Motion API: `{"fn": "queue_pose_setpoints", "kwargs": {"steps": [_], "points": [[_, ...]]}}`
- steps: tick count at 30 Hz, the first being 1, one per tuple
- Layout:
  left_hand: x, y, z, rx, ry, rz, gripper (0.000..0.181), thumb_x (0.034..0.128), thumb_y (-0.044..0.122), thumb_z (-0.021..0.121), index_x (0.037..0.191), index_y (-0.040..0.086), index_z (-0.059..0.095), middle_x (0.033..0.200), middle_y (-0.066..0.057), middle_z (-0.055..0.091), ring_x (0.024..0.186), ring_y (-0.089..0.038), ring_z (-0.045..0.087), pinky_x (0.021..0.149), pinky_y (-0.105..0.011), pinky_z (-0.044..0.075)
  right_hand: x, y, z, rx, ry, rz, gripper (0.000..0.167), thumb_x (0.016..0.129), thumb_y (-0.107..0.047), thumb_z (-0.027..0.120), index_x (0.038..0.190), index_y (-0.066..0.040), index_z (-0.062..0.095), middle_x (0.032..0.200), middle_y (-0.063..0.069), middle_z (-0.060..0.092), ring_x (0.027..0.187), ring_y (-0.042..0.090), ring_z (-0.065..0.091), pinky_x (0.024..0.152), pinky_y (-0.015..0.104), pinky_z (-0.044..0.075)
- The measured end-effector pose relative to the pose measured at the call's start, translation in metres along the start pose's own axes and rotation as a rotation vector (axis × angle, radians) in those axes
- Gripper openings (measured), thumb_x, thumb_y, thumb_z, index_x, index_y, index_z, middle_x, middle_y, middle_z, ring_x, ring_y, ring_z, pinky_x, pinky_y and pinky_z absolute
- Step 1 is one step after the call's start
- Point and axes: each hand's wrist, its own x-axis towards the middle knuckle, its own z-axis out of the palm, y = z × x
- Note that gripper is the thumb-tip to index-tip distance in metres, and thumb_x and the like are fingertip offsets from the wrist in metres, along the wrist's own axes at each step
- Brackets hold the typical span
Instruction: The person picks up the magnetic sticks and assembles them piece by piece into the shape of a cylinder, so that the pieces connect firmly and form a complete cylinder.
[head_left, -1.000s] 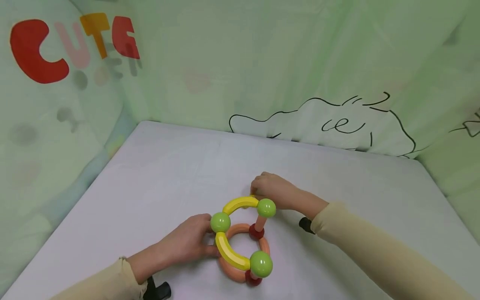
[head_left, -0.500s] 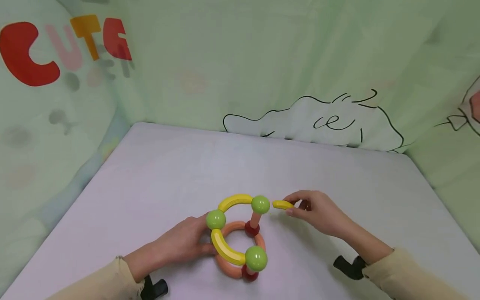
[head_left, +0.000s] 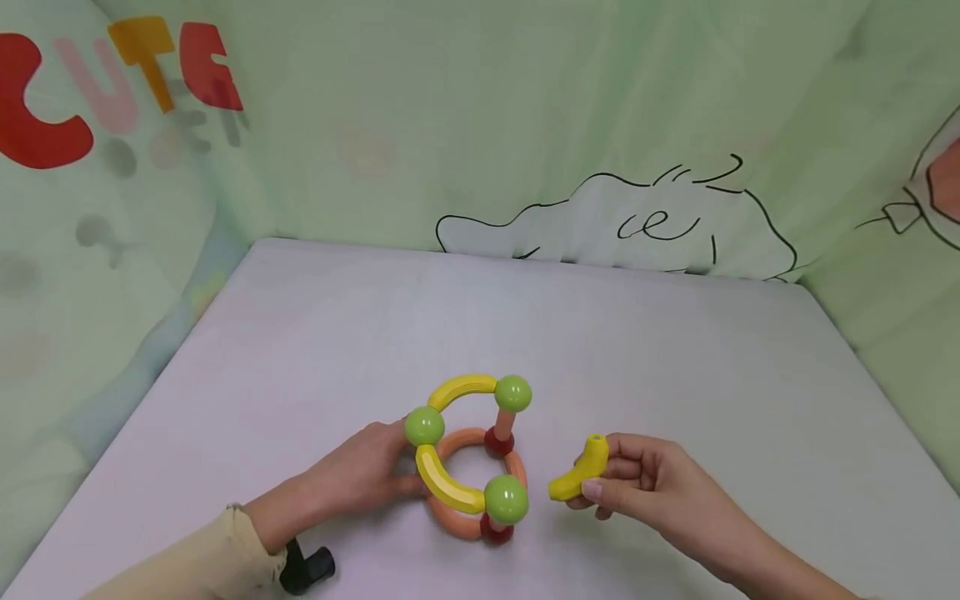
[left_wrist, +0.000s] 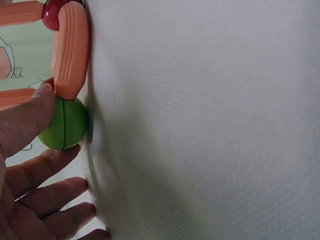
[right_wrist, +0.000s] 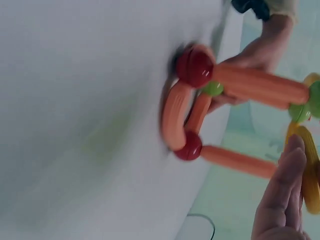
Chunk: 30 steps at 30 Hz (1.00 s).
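A toy frame of rods and balls stands on the table: curved orange rods [head_left: 457,523] and red balls [right_wrist: 195,67] form its base, with upright orange rods [right_wrist: 260,85] above. On top, two yellow curved rods [head_left: 448,483] join three light green balls [head_left: 507,500]. My left hand [head_left: 360,473] steadies the frame's left side, thumb and index finger pinching a low green ball [left_wrist: 72,125]. To the right of the frame, apart from it, my right hand [head_left: 663,483] pinches a loose yellow curved rod [head_left: 588,468], one end turned up.
The white tabletop [head_left: 360,308] stretches behind and to both sides of the frame. Green printed fabric [head_left: 337,125] walls it in at the back and sides. A black wrist strap mount [head_left: 307,568] sits below my left wrist.
My right hand has come from behind the frame to its right and nearer, bringing the yellow curved rod and turning it. My left hand stays on the frame.
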Motion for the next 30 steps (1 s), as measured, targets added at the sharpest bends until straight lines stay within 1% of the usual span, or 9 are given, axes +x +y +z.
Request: {"fn": "queue_pose_setpoints", "kwargs": {"steps": [2, 5, 10, 15, 18, 22, 27, 30], "points": [[0.000, 0.000, -0.001, -0.006, -0.007, -0.007, 0.049, 0.0844, 0.029, 0.084, 0.126, 0.016, 0.062, 0.115, 0.001, 0.073, 0.096, -0.013, 0.066, 0.090, -0.039, 0.055, 0.001, -0.003, 0.006, 0.030, 0.001, 0.035, 0.046, 0.102, -0.020, 0.065, 0.133, 0.012, 0.051, 0.111, 0.013, 0.077, 0.095, 0.018, 0.076, 0.077, 0.030, 0.059], [0.000, -0.001, -0.001, -0.014, -0.012, -0.018, 0.051, 0.0853, 0.031, 0.084, 0.129, 0.016, 0.061, 0.113, 0.003, 0.073, 0.094, -0.011, 0.064, 0.090, -0.039, 0.055, 0.004, -0.007, 0.012, 0.085, 0.004, 0.072, 0.045, 0.103, -0.024, 0.062, 0.133, 0.009, 0.052, 0.108, 0.009, 0.078, 0.091, 0.016, 0.076, 0.074, 0.029, 0.057], [0.001, -0.003, -0.001, 0.004, 0.009, 0.001, 0.044, 0.0849, 0.031, 0.084, 0.121, 0.017, 0.063, 0.114, 0.000, 0.074, 0.098, -0.013, 0.066, 0.091, -0.039, 0.055, 0.007, -0.009, 0.016, 0.159, -0.024, 0.068, 0.030, 0.104, -0.022, 0.059, 0.121, 0.003, 0.060, 0.101, 0.003, 0.078, 0.084, 0.014, 0.075, 0.070, 0.026, 0.054], [0.001, -0.002, 0.000, 0.008, 0.012, 0.000, 0.044, 0.0847, 0.031, 0.084, 0.121, 0.018, 0.062, 0.114, -0.001, 0.074, 0.098, -0.013, 0.066, 0.091, -0.039, 0.055, 0.008, -0.008, 0.017, 0.169, -0.071, 0.050, 0.021, 0.104, -0.020, 0.058, 0.111, -0.002, 0.064, 0.091, 0.002, 0.077, 0.079, 0.013, 0.073, 0.067, 0.025, 0.051], [0.001, -0.002, -0.001, 0.009, 0.008, 0.004, 0.044, 0.0850, 0.032, 0.084, 0.121, 0.018, 0.062, 0.115, 0.000, 0.074, 0.099, -0.013, 0.066, 0.090, -0.039, 0.055, 0.009, -0.008, 0.018, 0.172, -0.085, 0.046, 0.020, 0.105, -0.021, 0.057, 0.110, -0.003, 0.064, 0.090, 0.002, 0.077, 0.078, 0.012, 0.072, 0.067, 0.024, 0.051], [0.000, -0.002, -0.001, 0.009, 0.001, 0.015, 0.045, 0.0852, 0.034, 0.083, 0.121, 0.018, 0.062, 0.115, 0.000, 0.073, 0.099, -0.013, 0.067, 0.089, -0.037, 0.055, 0.010, -0.009, 0.016, 0.176, -0.109, 0.051, 0.022, 0.106, -0.022, 0.054, 0.110, -0.003, 0.064, 0.089, 0.002, 0.077, 0.080, 0.012, 0.072, 0.068, 0.024, 0.051], [0.000, -0.003, 0.000, 0.001, -0.003, 0.007, 0.045, 0.0853, 0.031, 0.083, 0.122, 0.018, 0.062, 0.116, -0.001, 0.074, 0.100, -0.013, 0.066, 0.091, -0.039, 0.055, 0.013, -0.010, 0.013, 0.180, -0.164, 0.017, 0.026, 0.109, -0.025, 0.047, 0.109, -0.004, 0.063, 0.090, 0.001, 0.078, 0.083, 0.012, 0.072, 0.070, 0.024, 0.052], [0.000, -0.003, 0.000, -0.003, -0.003, 0.001, 0.044, 0.0855, 0.030, 0.083, 0.122, 0.017, 0.062, 0.116, -0.001, 0.073, 0.100, -0.013, 0.066, 0.092, -0.040, 0.055, 0.017, -0.011, 0.012, 0.178, -0.181, 0.010, 0.028, 0.110, -0.027, 0.045, 0.109, -0.004, 0.062, 0.091, 0.002, 0.078, 0.083, 0.013, 0.073, 0.071, 0.024, 0.053]]}}
